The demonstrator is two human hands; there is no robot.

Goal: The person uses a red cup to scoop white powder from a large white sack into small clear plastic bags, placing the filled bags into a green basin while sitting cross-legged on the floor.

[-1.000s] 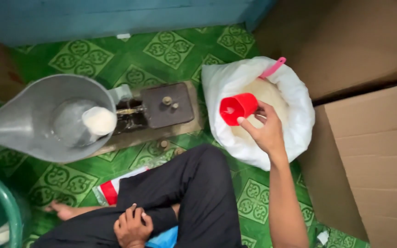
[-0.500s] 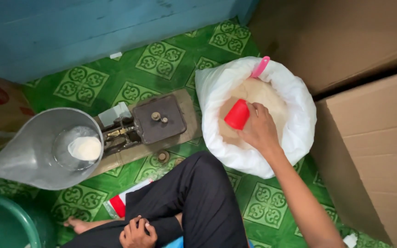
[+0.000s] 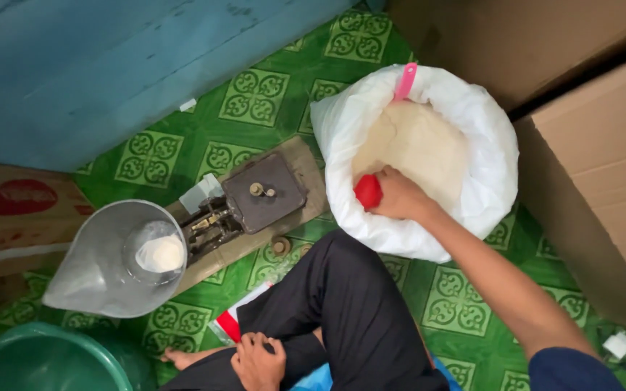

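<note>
1. R hand (image 3: 398, 195) clenched on red cup (image 3: 368, 192); cup tipped low, mouth buried in pale grain (image 3: 422, 145), only its base showing. Probably angled that way to dig in sideways, not straight down.
2. Cup inside white sack (image 3: 494, 156), at the near-left inner wall, just left of the knuckles. Sack rim rolled down, likely to keep the mouth wide and the grain within reach.
3. Up and away from the grip: pink scoop handle (image 3: 406, 78) poking over the sack's far rim, blade hidden in grain; apart from the hand.
4. L hand (image 3: 259, 362) down by the lap, well apart from the grip, resting on dark trousers (image 3: 342, 311); fingers curled, nothing seen held; whether fully closed, can't tell.
5. Left of the grip, near the sack: balance scale (image 3: 255, 199) on wooden base, small weights on its flat plate. Further left, metal scale pan (image 3: 103, 275) w/ a clear bag of white grain (image 3: 159, 253) sitting in it. Pan placed w/in arm's reach of the sack, so cup travel looks short.
6. Below the scale, beside the knee: red-and-white packet (image 3: 230, 326) on green patterned floor (image 3: 443, 304). Green basin (image 3: 45, 362) at far lower left.
7. Right of the grip, past the sack: cardboard boxes (image 3: 603, 159) close against it, perhaps propping it upright.
</note>
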